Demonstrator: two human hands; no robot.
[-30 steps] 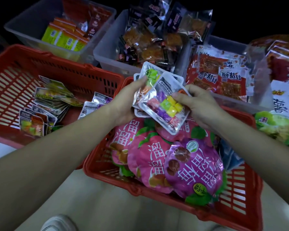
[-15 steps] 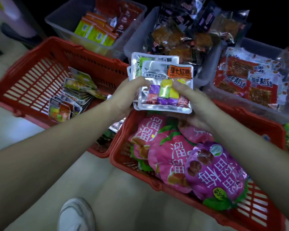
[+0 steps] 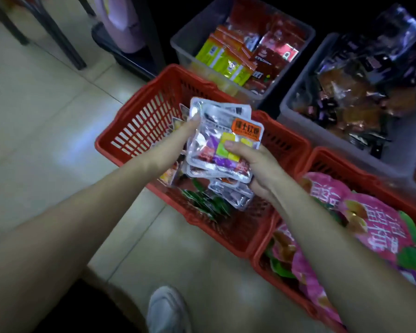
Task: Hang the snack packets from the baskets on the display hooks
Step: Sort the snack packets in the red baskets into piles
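Nearest, both hands grip one stack of silver candy packets (image 3: 222, 143) above the left red basket (image 3: 139, 121): left hand (image 3: 178, 140) on the stack's left edge, right hand (image 3: 255, 164) beneath with thumb on top. Right of that basket, pink bags (image 3: 370, 227) fill another red basket (image 3: 334, 159); beyond it stand two grey bins (image 3: 185, 44) of snacks.

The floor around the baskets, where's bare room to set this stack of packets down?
Bare tile lies left of the near red basket, and more in front of it, up to the white shoe. Crowded: the grey bins behind, and the right red basket packed with pink bags. Both hands, left and right, hold the stack.
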